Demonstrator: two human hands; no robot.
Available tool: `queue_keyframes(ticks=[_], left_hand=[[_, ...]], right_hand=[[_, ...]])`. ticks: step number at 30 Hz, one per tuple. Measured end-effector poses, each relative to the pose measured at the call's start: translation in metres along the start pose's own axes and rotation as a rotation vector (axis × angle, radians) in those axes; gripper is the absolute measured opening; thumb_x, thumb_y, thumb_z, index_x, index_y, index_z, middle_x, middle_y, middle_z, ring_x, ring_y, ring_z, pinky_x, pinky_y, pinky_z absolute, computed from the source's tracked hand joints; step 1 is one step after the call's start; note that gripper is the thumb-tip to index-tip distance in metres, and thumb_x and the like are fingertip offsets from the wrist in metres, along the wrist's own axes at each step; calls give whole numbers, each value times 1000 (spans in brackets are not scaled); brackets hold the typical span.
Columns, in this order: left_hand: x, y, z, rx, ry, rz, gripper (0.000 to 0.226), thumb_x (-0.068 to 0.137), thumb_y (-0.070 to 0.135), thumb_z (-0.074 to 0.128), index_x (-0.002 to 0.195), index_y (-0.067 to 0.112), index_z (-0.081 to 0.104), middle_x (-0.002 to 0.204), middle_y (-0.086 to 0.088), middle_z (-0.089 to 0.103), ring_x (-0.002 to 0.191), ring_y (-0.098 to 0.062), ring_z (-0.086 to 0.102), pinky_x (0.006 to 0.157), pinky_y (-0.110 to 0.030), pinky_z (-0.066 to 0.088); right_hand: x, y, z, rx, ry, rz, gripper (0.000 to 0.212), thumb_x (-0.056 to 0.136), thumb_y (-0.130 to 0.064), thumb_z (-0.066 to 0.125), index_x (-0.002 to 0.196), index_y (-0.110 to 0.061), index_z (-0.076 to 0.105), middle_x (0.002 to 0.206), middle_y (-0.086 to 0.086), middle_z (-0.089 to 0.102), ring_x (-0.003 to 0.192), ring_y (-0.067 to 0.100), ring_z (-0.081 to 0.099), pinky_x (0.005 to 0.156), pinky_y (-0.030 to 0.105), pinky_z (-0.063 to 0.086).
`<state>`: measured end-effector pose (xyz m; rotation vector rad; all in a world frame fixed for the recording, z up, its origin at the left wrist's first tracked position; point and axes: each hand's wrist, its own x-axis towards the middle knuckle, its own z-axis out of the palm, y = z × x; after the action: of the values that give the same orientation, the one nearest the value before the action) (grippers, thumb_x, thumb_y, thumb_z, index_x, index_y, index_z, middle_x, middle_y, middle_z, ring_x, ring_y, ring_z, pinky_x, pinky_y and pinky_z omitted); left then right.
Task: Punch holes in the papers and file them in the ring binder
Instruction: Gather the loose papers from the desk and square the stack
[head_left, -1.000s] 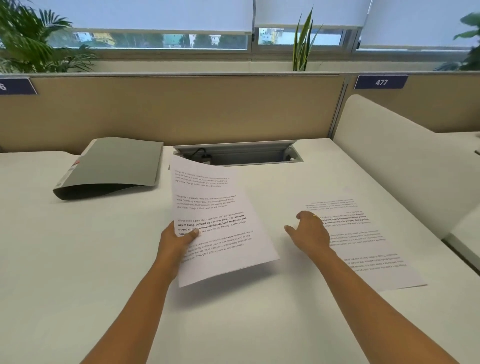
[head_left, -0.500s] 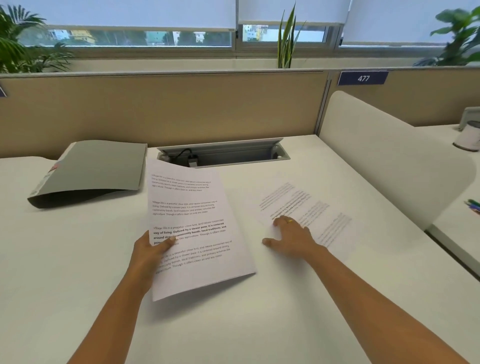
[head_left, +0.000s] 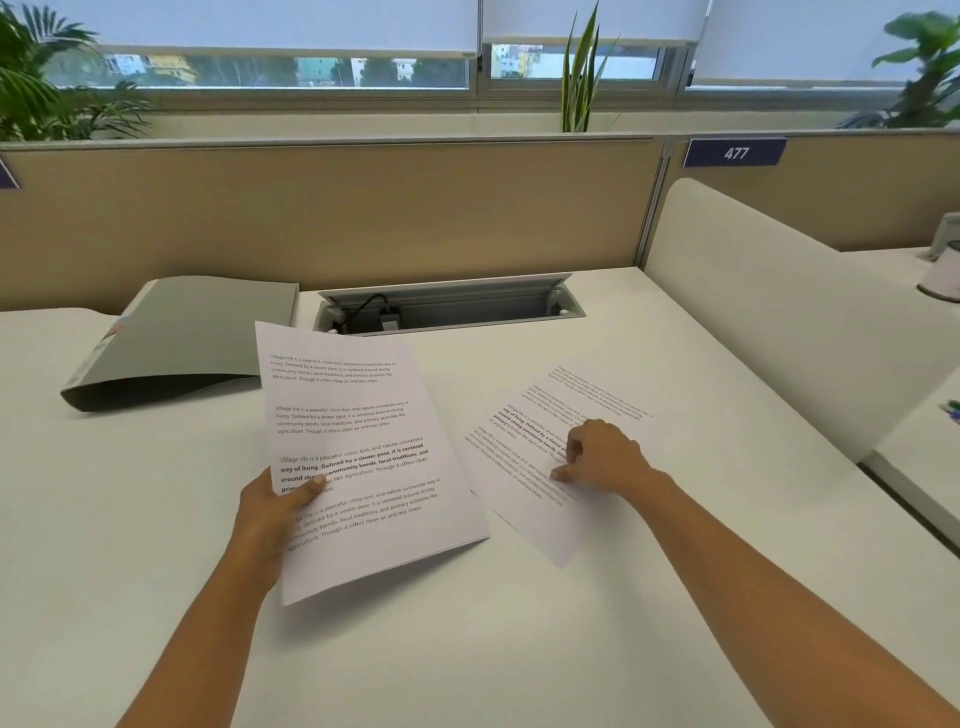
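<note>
You face a smooth, matt white desk (head_left: 156, 519). The two printed sheets (head_left: 358, 457) and (head_left: 524, 499) are thin matt paper. The closed ring binder (head_left: 197, 332) has a dull grey, plastic-looking cover. The cable tray (head_left: 447, 306) looks like brushed grey metal.

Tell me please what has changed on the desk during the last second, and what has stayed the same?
The right hand came down onto the second sheet lying on the desk and turned it, dragging it closer to the held sheet; its fingers now curl on it. The left hand keeps pinching the held sheet as before. The grey binder lies closed, unmoved.
</note>
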<state>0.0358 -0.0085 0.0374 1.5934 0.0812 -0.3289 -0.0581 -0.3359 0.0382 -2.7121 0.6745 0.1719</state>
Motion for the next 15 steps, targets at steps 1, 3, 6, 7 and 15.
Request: queue_keyframes(ticks=[1, 3, 6, 7, 15], left_hand=[[0, 0, 0, -1, 3, -1, 27, 86, 2, 60, 112, 6, 58, 108, -18, 64, 86, -32, 63, 87, -47, 48], [0, 1, 0, -4, 7, 2, 26, 86, 2, 59, 111, 7, 57, 106, -17, 63, 81, -29, 63, 86, -45, 48], [1, 1, 2, -2, 16, 0, 27, 86, 1, 59, 112, 6, 57, 106, -16, 63, 82, -30, 63, 86, -45, 48], [1, 0, 2, 0, 15, -6, 28, 86, 1, 59, 113, 6, 57, 107, -17, 63, 85, -32, 62, 86, -46, 48], [-2, -1, 3, 9, 0, -29, 26, 86, 2, 59, 112, 6, 58, 105, -18, 64, 81, -29, 63, 85, -46, 48]], right_hand=[[1, 2, -2, 13, -17, -5, 25, 76, -37, 72, 85, -19, 57, 101, -1, 52, 91, 15, 45, 83, 33, 38], [2, 7, -6, 29, -59, -20, 26, 79, -25, 70, 101, -17, 60, 116, 0, 53, 100, 16, 47, 91, 35, 41], [0, 15, -7, 37, -92, -28, 29, 84, -4, 55, 107, -21, 59, 130, -1, 48, 119, 19, 45, 98, 39, 39], [-1, 16, -6, 48, -86, -25, 34, 84, 2, 48, 103, -24, 58, 132, -2, 48, 120, 19, 44, 97, 38, 39], [-10, 25, 7, 190, 159, 17, 42, 81, 7, 41, 105, -21, 61, 128, 2, 55, 119, 21, 48, 88, 30, 39]])
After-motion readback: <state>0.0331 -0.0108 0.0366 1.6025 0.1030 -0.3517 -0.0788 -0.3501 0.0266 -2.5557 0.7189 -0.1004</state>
